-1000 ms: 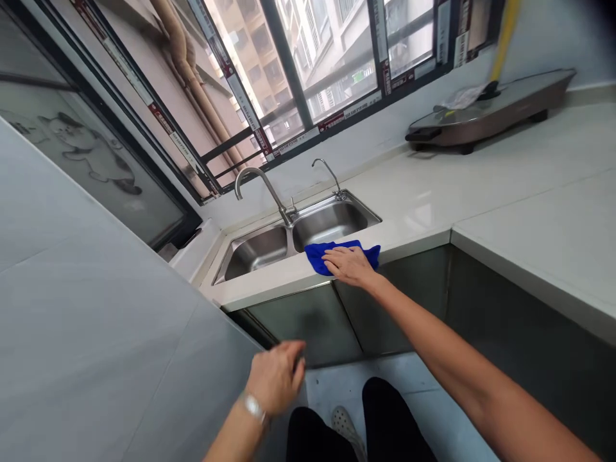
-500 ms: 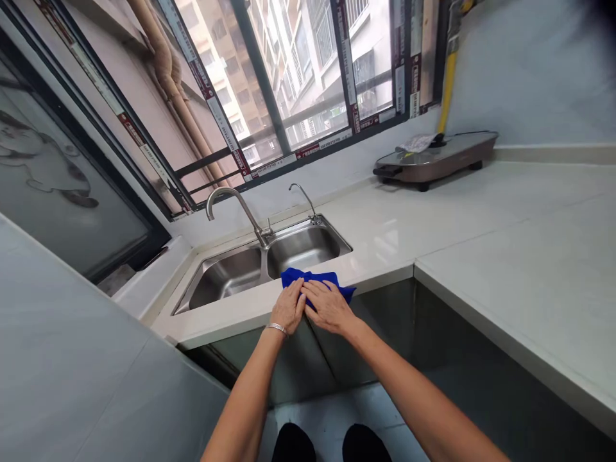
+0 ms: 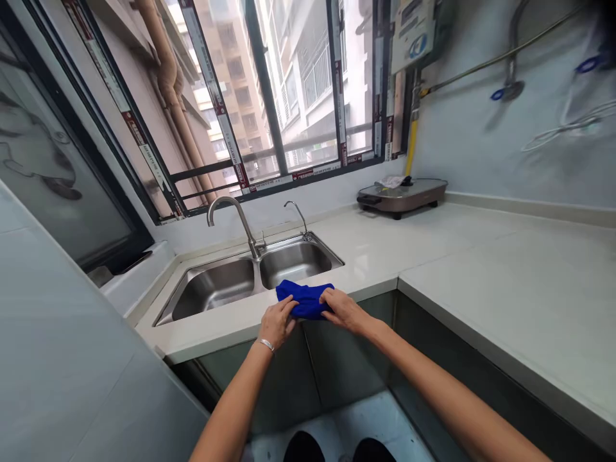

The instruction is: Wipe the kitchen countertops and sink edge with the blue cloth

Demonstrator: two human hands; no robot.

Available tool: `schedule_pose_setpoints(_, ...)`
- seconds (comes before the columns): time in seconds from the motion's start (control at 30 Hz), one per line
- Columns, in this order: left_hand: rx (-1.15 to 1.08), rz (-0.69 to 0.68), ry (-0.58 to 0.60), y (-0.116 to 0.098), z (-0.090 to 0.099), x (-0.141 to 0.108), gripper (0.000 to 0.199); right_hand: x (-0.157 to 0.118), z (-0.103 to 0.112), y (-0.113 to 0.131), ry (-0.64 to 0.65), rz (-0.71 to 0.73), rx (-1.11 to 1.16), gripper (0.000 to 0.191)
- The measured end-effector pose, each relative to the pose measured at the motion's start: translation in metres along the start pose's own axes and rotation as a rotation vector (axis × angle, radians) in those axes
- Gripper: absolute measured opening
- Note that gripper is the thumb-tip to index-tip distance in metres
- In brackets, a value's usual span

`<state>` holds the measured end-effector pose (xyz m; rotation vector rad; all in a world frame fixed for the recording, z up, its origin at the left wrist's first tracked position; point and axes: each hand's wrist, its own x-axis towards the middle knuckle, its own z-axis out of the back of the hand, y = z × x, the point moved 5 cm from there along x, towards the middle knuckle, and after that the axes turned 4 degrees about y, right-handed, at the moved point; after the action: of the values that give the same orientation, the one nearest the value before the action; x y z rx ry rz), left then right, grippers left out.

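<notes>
A blue cloth (image 3: 305, 300) lies bunched over the front edge of the white countertop (image 3: 226, 326), just before the sink. My left hand (image 3: 278, 323), with a silver bracelet at the wrist, grips the cloth's left end between thumb and fingers. At the other end my right hand (image 3: 342, 309) pinches the cloth, its fingers bent over the fabric. Behind the cloth is the double-bowl steel sink (image 3: 257, 274). The fingertips under the cloth are partly hidden.
A curved faucet (image 3: 240, 221) and a thin, smaller tap (image 3: 299, 215) rise behind the sink. An electric pan with a glass lid (image 3: 402, 197) stands at the back right. Dark cabinet doors (image 3: 283, 372) are below the counter; a pale wall panel (image 3: 86, 346) borders the left.
Both hands were lying flat together on the cloth. Now they have moved apart and grip its two ends. The view has tilted up and turned right.
</notes>
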<state>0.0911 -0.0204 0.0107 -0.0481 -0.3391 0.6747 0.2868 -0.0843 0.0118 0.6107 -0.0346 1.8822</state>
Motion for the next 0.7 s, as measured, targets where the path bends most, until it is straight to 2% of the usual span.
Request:
schedule_pose_setpoints(0.1, -0.003, 0.008, -0.041, -0.005, 0.008, 0.009, 0.027, 0.001, 0.031, 0.010, 0.025, -0.043, -0.088, 0.016)
schedule_pose_setpoints(0.17, -0.016, 0.002, -0.068, -0.007, 0.023, 0.015, 0.020, 0.006, 0.058, 0.017, 0.050, -0.093, -0.139, 0.016)
schedule_pose_setpoints(0.27, -0.047, 0.011, -0.103, 0.002, 0.053, 0.018, 0.027, 0.019, 0.096, 0.031, 0.071, -0.165, -0.129, 0.021)
schedule_pose_setpoints(0.33, -0.063, 0.022, -0.114, 0.014, 0.072, 0.015, 0.032, 0.031, 0.109, 0.040, 0.090, -0.183, -0.048, 0.025)
schedule_pose_setpoints(0.4, -0.052, 0.036, -0.116, 0.028, 0.087, 0.011, 0.033, 0.045, 0.109, 0.045, 0.130, -0.198, 0.041, 0.030)
schedule_pose_setpoints(0.47, -0.002, 0.056, -0.112, 0.040, 0.098, 0.008, 0.030, 0.059, 0.099, 0.046, 0.199, -0.213, 0.068, 0.030)
schedule_pose_setpoints(0.57, 0.111, 0.079, -0.110, 0.054, 0.113, 0.011, 0.023, 0.082, 0.084, 0.046, 0.240, -0.162, -0.084, 0.029)
schedule_pose_setpoints(0.63, 0.176, 0.088, -0.134, 0.060, 0.124, 0.017, 0.023, 0.097, 0.083, 0.048, 0.123, -0.076, -0.264, 0.032)
schedule_pose_setpoints(0.7, 0.222, 0.098, -0.184, 0.064, 0.131, 0.023, 0.031, 0.105, 0.087, 0.050, -0.073, 0.029, -0.416, 0.037)
